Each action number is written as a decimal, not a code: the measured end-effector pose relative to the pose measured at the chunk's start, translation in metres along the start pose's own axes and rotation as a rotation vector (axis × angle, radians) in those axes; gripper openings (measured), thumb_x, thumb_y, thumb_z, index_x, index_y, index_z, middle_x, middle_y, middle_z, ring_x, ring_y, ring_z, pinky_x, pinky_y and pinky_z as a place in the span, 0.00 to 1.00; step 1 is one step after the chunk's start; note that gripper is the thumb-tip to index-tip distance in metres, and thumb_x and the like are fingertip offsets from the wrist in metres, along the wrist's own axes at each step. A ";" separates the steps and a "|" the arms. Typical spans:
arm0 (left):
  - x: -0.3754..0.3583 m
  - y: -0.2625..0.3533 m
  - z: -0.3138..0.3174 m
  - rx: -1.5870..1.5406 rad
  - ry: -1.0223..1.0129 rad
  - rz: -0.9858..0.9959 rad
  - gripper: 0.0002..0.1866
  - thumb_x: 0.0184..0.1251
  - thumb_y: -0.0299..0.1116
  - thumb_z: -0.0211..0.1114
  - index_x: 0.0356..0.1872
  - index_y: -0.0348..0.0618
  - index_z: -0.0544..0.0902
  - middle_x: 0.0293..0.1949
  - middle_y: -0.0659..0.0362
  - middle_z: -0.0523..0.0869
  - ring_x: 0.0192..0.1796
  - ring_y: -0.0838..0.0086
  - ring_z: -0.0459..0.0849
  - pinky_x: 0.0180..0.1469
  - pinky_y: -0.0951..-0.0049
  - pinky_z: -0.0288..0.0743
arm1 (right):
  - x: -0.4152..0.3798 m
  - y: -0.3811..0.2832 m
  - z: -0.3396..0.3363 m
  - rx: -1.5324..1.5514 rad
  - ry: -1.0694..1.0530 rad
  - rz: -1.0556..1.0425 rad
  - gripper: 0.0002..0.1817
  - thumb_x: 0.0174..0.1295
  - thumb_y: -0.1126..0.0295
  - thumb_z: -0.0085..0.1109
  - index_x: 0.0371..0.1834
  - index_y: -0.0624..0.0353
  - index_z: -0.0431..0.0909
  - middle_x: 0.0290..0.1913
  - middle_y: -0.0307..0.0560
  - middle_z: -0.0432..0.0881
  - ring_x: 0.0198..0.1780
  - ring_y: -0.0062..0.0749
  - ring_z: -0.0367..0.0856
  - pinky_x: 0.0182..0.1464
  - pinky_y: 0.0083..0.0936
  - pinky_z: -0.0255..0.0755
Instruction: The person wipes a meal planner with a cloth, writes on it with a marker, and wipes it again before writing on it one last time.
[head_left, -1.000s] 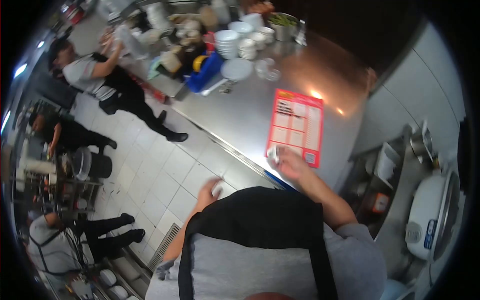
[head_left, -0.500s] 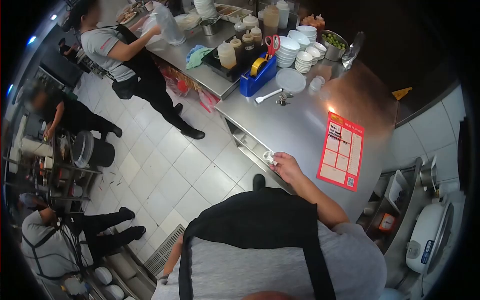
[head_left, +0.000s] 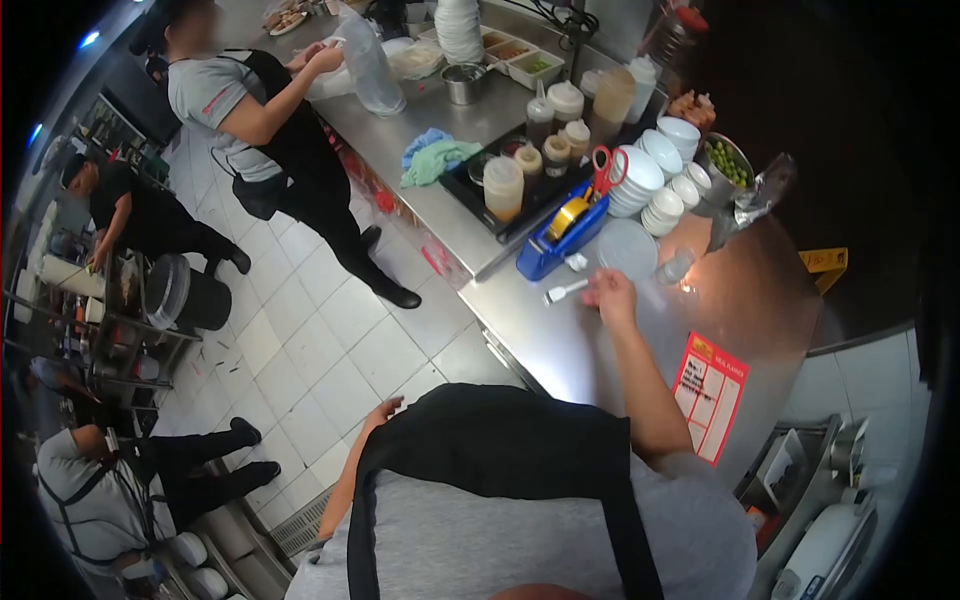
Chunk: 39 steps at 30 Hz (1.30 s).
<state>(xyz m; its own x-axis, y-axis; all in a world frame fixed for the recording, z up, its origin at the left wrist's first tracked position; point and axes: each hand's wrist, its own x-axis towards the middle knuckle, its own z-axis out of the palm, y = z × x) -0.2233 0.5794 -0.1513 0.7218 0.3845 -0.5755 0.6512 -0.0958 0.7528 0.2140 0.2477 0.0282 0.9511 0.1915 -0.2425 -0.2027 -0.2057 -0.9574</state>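
Observation:
My right hand is over the steel counter with its fingers curled at the end of a white key fob; the keys beside the fob are covered by the fingers. A small white crumpled piece lies between the fob and the blue tape dispenser. Just beyond my hand is a round translucent lid. My left hand hangs low beside my apron, away from the counter, partly hidden, its visible fingers loosely extended with nothing seen in them.
A red meal planner sheet lies on the counter. White bowls, sauce bottles and a pot of green fruit stand farther back. One person handles a plastic bag across the aisle; others work at left.
My right hand has moved from the open drawer to the keys. The white crumpled piece it held now lies by the tape dispenser, and the drawer looks closed. My left hand has come into view.

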 end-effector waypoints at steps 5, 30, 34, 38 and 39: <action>0.042 0.000 -0.030 0.260 -0.279 0.001 0.26 0.63 0.40 0.65 0.62 0.44 0.76 0.56 0.50 0.83 0.56 0.60 0.82 0.58 0.64 0.75 | -0.008 0.022 0.011 -0.824 -0.053 -0.709 0.08 0.51 0.76 0.64 0.35 0.53 0.85 0.41 0.47 0.78 0.45 0.44 0.78 0.47 0.36 0.74; 0.043 0.357 0.061 1.037 -1.086 1.113 0.21 0.68 0.47 0.57 0.46 0.36 0.75 0.41 0.45 0.83 0.45 0.49 0.83 0.44 0.53 0.78 | -0.227 0.005 0.119 -0.928 0.089 -0.408 0.08 0.59 0.68 0.62 0.42 0.51 0.78 0.32 0.44 0.77 0.32 0.43 0.81 0.33 0.36 0.75; -0.008 0.300 0.116 1.094 -1.249 1.199 0.17 0.67 0.39 0.55 0.49 0.36 0.78 0.40 0.43 0.85 0.45 0.49 0.85 0.46 0.54 0.79 | -0.319 0.037 0.086 -0.802 0.035 -0.182 0.09 0.63 0.63 0.57 0.43 0.50 0.78 0.34 0.46 0.79 0.34 0.47 0.81 0.34 0.40 0.75; -0.082 0.280 0.156 1.109 -1.430 1.263 0.13 0.68 0.38 0.53 0.43 0.41 0.80 0.38 0.46 0.86 0.44 0.53 0.86 0.45 0.54 0.79 | -0.414 0.051 0.058 -0.779 0.123 -0.088 0.12 0.66 0.59 0.54 0.46 0.50 0.78 0.38 0.48 0.81 0.38 0.50 0.82 0.37 0.43 0.76; -0.104 0.282 0.165 1.170 -1.456 1.251 0.14 0.69 0.40 0.53 0.43 0.41 0.80 0.38 0.46 0.86 0.44 0.52 0.86 0.45 0.54 0.79 | -0.435 0.042 0.053 -0.821 0.147 0.014 0.13 0.66 0.58 0.53 0.47 0.50 0.78 0.39 0.49 0.81 0.38 0.50 0.82 0.37 0.43 0.76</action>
<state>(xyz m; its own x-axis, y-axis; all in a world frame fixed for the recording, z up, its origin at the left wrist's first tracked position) -0.0760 0.3610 0.0680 0.0191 -0.9566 -0.2909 -0.7150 -0.2165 0.6647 -0.2206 0.2067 0.0851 0.9819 0.0684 -0.1764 -0.0344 -0.8523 -0.5220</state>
